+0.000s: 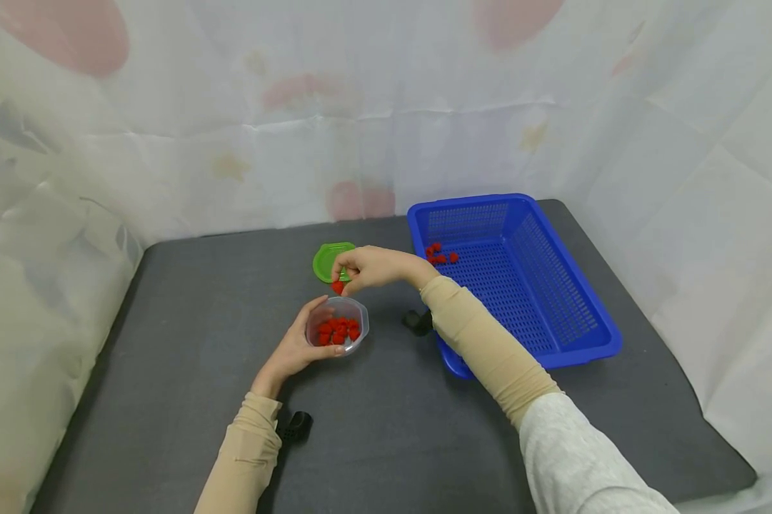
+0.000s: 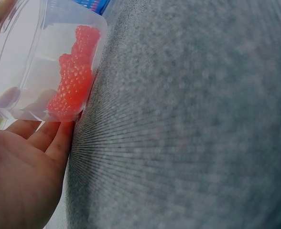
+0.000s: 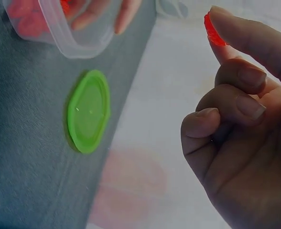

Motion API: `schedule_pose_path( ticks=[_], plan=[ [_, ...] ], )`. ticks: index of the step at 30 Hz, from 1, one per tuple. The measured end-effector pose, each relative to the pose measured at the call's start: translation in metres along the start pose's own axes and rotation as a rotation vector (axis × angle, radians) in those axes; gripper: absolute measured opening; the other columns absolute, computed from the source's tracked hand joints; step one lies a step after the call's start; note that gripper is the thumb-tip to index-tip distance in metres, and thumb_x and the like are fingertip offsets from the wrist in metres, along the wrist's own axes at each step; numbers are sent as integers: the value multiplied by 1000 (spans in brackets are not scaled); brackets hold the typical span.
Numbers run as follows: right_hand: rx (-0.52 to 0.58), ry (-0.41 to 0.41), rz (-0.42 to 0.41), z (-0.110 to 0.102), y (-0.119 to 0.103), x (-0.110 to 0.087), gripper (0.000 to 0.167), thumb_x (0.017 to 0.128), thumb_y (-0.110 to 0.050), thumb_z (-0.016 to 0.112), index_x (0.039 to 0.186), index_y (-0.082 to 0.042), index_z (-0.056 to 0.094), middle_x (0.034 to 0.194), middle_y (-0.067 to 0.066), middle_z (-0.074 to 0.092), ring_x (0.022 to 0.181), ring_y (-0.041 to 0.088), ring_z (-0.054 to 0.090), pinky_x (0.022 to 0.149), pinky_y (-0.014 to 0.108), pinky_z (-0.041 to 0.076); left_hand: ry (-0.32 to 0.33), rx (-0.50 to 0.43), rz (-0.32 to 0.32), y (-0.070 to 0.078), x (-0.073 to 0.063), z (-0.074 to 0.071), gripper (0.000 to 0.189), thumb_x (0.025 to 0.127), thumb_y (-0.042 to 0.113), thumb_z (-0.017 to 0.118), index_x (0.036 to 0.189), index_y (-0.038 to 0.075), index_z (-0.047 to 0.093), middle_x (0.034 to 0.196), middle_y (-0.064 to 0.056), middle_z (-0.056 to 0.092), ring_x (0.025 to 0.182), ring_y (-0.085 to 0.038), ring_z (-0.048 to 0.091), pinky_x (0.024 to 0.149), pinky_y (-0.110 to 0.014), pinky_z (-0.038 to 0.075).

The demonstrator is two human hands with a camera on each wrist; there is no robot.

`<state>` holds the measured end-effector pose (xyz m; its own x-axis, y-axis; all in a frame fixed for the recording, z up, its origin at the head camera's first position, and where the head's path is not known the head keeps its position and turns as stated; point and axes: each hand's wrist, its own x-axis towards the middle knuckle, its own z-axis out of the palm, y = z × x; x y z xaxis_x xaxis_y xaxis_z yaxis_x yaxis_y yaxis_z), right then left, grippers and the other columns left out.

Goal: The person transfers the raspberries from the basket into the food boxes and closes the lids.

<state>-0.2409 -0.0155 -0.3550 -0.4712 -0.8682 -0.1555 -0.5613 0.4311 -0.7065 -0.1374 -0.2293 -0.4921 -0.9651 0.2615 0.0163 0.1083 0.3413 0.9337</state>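
Observation:
A clear plastic container (image 1: 362,319) stands on the dark table with several red raspberries (image 1: 338,330) on its bottom. My left hand (image 1: 298,341) holds it from the left side, thumb along the near wall and fingers round the far wall. Just beyond the rim, my right hand (image 1: 376,267) pinches a single raspberry (image 3: 215,31) between thumb and index finger, its other fingers curled in. A green lid (image 1: 325,261) lies flat behind the container, partly covered by the right hand in the head view. In the left wrist view the raspberries (image 2: 76,71) show through the container wall.
To the right, a blue plastic basket (image 1: 575,300) sits on the table (image 1: 186,357), with several raspberries (image 1: 440,258) in its far left corner. The right forearm crosses over the basket's near left edge. White printed sheeting (image 1: 360,143) hangs behind and at both sides.

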Motion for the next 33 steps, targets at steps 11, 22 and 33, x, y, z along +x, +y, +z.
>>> schedule_pose_path(
  ticks=[11,22,33],
  plan=[
    [-49,-185,49,17,7,16,21,86,-13,64,107,-15,58,73,-1,47,62,10,41,58,21,37,1,-10,-19,3,0,0,95,72,14,80,145,25,21,142,-9,41,128,-29,43,105,-50,34],
    [-85,-311,106,35,20,28,27,86,-11,65,113,-12,60,104,3,56,77,13,42,65,23,38,6,8,0,0,0,1,95,72,13,80,146,23,21,141,-10,42,128,-29,44,106,-51,33],
    [-147,-314,119,40,24,31,24,86,-17,66,109,-18,62,109,5,57,82,14,44,67,24,39,8,24,-7,4,0,1,97,71,15,81,147,17,19,141,-8,43,126,-26,45,104,-38,38]
  ],
)
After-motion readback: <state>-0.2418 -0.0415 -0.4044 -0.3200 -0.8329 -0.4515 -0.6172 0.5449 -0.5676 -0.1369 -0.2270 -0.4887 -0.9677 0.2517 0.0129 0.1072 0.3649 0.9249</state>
